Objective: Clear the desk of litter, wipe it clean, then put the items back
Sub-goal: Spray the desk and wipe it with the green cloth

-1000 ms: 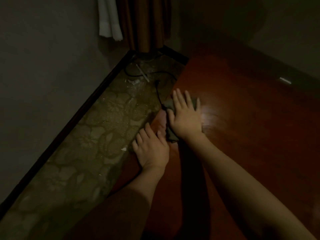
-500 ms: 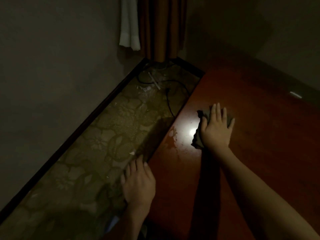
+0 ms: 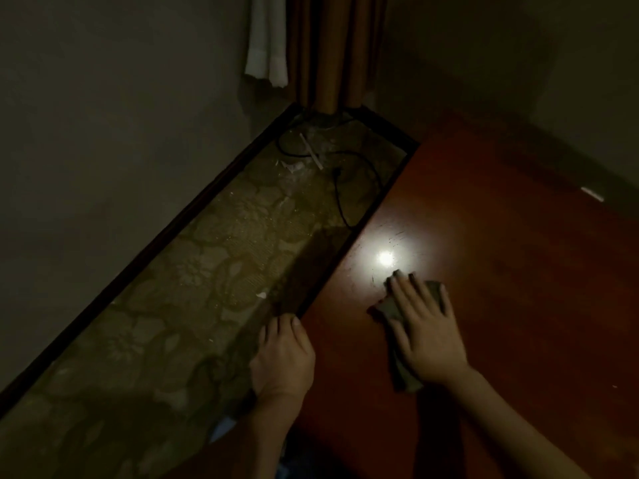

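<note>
Head view, desk: a glossy reddish-brown wooden desk (image 3: pixel 501 236) fills the right half of the picture, with a bright round glare spot near its left edge.
Head view, cloth: a crumpled grey-brown wiping cloth (image 3: pixel 403 369) lies flat on the desk top, just below the glare spot and near the desk's left edge; parts of it show beyond the fingertips and below the palm.
Head view, right hand: the right hand (image 3: pixel 427 335) lies palm down on the cloth, fingers stretched out and slightly spread, pressing it to the wood rather than curling round it.
Head view, left hand: the left hand (image 3: pixel 281 361) rests on the desk's left edge, fingers bent over the rim; it grips the edge and holds no object.
Head view, litter on desk: a small white scrap (image 3: pixel 592 194) lies near the desk's far right side, well apart from both hands.
Head view, floor: an olive floral-patterned carpet (image 3: pixel 193 288) runs between the desk and the grey wall, bearing white scraps, a thin white stick (image 3: pixel 311 152) and a looping black cable (image 3: pixel 349 188) near the corner.
Head view, corner: brown curtains (image 3: pixel 332 50) hang in the corner, with a white cloth (image 3: pixel 266 39) beside them.
</note>
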Demonstrator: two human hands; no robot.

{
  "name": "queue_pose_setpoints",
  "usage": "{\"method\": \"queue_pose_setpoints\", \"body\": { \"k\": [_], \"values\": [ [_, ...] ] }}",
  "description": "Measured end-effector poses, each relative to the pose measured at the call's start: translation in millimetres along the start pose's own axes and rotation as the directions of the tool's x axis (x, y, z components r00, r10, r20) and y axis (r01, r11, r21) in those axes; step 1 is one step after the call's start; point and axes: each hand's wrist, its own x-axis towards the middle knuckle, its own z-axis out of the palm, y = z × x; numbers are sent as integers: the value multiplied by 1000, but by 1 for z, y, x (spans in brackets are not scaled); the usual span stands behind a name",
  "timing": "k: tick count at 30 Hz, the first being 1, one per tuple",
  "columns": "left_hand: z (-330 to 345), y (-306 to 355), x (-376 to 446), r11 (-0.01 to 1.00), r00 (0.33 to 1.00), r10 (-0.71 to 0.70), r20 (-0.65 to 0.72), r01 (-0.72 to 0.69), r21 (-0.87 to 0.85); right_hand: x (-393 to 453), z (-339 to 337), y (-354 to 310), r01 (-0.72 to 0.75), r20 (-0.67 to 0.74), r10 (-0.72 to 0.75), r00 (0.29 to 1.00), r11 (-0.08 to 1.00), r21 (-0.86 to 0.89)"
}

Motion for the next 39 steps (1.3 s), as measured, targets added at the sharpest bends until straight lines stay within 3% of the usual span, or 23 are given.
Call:
{"method": "queue_pose_setpoints", "body": {
  "k": [3,5,8,11,16,18,21,23,26,28,30,33,36,39],
  "values": [
    [-1,1,1,1000,1000,-26,-2,26,8,44,-14,3,-315,-30,318,947,945,84],
    [-3,2,-1,1000,999,-11,-44,11,18,75,-20,-17,-412,-41,417,908,906,98],
    [-2,2,2,1000,999,-17,-42,18,16,93,-18,-66,-212,-71,222,973,970,118],
    [3,-2,4,999,996,49,-76,-48,15,50,-5,-102,-41,-112,52,992,994,105],
    [3,-4,2,999,999,54,4,-54,-9,-39,16,-57,38,-6,-37,999,997,62],
    [2,-3,0,998,998,55,5,-55,-9,-36,12,-26,-131,-13,132,991,989,62],
    [-2,-3,-1,998,998,58,15,-58,-28,4,-1,-17,-471,-38,479,877,872,130],
    [-5,-7,-1,995,998,54,42,-50,-89,30,-8,-35,-545,-44,558,829,822,163],
    [-12,-23,2,972,994,104,32,-95,-217,44,-6,-88,-342,-71,358,931,925,166],
    [-18,-43,3,975,994,103,-49,-110,-191,26,4,-129,-139,-110,154,982,981,134],
    [-26,-61,0,989,992,86,-96,-96,-113,-4,12,-152,13,-100,-4,995,996,90],
    [-33,-80,-4,995,1000,22,0,-22,-102,-52,26,-137,121,-14,-121,993,992,44],
    [-37,-89,-10,995,999,-4,45,8,-97,-72,27,-98,49,14,-49,999,999,25],
    [-36,-96,-13,994,999,-32,35,36,-100,-41,18,-94,-255,-27,260,965,960,116]
  ]
}}
